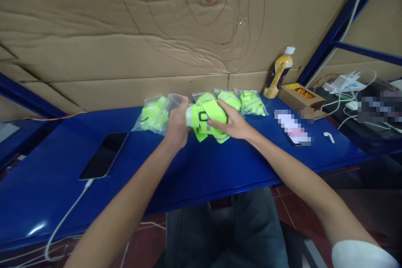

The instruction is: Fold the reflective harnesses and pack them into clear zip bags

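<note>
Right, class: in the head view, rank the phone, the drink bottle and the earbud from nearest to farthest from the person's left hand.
1. Phone, lower left of the left hand.
2. Drink bottle, upper right, against the cardboard.
3. Earbud, far right on the blue shelf.

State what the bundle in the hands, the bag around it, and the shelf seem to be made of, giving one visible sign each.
Bundle: likely woven fabric, neon yellow with grey reflective-looking bands; it folds softly.
Bag: thin clear plastic film, glossy and crinkled, held by the left hand.
Shelf: probably painted metal, smooth blue with a sheen.
</note>
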Available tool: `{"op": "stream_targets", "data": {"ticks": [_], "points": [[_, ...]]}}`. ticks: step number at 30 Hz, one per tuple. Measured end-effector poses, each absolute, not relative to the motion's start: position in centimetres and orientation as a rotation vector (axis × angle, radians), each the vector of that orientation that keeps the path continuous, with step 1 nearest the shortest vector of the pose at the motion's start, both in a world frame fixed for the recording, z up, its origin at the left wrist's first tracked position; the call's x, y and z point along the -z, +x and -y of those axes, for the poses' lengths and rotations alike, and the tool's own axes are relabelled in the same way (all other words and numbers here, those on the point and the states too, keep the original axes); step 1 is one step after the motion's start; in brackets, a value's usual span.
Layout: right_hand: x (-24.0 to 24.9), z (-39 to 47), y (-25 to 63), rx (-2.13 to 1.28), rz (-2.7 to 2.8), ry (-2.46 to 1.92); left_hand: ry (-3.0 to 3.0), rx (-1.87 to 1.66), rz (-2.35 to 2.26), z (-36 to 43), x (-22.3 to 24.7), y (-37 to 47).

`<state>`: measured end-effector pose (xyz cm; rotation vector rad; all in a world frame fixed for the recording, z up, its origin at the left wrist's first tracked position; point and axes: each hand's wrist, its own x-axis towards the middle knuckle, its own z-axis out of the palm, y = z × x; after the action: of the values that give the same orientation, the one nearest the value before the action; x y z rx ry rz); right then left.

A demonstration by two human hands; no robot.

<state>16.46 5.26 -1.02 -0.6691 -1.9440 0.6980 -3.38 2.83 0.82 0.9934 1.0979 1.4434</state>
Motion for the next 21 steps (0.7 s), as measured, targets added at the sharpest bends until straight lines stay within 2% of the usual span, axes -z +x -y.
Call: {"op": "stream_targets", "data": {"ticks": [3,6,13,21], "points": [[1.4,-4.3,15.5,-0.511,1.891,-0.663,1.105,-1.665,-1.041,-2.3,0.4,-1.9],[1.6,-3.6,14.9,-0.466,1.806,-0.631,1.327,-1.734,-1.065,-1.9,1.2,-1.4],[1.8,-3.0,14.2,-0.623,1.752,-0.641,1.506,-1.709,-1.102,-2.3,2.1,-2.8],[1.8,-3.2,14.2,-0.879,1.645,-0.642,1.607,-1.637,-1.139,-2.0,0.8,-2.9]]}}
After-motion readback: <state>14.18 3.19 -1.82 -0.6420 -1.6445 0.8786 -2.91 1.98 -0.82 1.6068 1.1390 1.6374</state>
